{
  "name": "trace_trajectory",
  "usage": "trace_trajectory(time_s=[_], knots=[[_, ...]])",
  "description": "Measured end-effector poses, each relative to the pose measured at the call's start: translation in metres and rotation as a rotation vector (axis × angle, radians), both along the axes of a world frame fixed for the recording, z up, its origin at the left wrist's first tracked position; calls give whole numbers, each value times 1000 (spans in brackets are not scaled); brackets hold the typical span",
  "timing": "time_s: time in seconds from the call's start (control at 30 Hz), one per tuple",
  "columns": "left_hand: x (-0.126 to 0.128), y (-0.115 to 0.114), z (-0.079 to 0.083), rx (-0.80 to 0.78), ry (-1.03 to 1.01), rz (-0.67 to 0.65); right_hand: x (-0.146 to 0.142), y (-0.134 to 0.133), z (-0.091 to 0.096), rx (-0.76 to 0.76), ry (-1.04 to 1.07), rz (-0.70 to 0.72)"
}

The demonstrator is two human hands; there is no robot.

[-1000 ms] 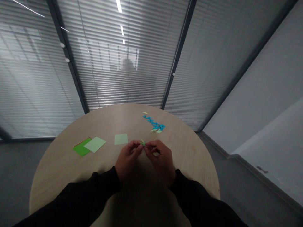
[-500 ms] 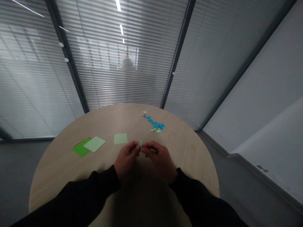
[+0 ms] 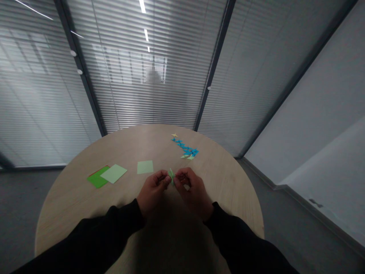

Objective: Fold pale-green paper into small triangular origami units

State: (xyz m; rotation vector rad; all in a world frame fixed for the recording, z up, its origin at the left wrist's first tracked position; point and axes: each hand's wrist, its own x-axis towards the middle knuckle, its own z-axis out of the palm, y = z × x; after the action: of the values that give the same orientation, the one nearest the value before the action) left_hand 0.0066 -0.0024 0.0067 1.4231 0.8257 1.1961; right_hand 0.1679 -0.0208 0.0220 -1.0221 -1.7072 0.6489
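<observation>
A: Layout on the bench (image 3: 228, 190)?
B: Overlapping paper sheets (image 3: 98, 178) at left, single sheet (image 3: 145, 167) just right of them.
A: Centre?
B: Folded paper piece (image 3: 171, 177) between left hand (image 3: 152, 190) and right hand (image 3: 194, 190). Row of folded pieces (image 3: 184, 148) behind, near far edge.

A round table (image 3: 71, 213) of light wood carries the paper. On its left side lies a dark green square sheet (image 3: 96, 180), and a pale green sheet (image 3: 114, 173) partly covers it. A second pale green sheet (image 3: 145, 167) lies alone near the middle. Farther away, small blue folded papers (image 3: 184, 147) form a curved line, with one small yellow folded paper (image 3: 174, 135) at its far end and some pale green folded papers (image 3: 186, 156) at its near end.
</observation>
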Motion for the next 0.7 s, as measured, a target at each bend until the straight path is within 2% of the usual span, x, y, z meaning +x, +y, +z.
trace_trajectory(time_s=[0.1, 0.2, 0.33, 0.43, 0.63, 0.7], knots=[[2, -1, 0, 12, -2, 22, 1, -1, 1, 202, -168, -104], [5, -2, 0, 20, 4, 86, 2, 0, 0, 369, -258, -145], [7, -2, -1, -2, 32, 173, 1, 1, -1, 451, -280, -171], [8, -1, -3, 5, 62, 205, -1, 1, -3, 404, -245, -173], [11, 0, -5, 21, 113, 275, -4, 4, -4, 108, -63, -244], [11, -1, -5, 34, 133, 282, -5, 4, -3, 68, -45, -243]])
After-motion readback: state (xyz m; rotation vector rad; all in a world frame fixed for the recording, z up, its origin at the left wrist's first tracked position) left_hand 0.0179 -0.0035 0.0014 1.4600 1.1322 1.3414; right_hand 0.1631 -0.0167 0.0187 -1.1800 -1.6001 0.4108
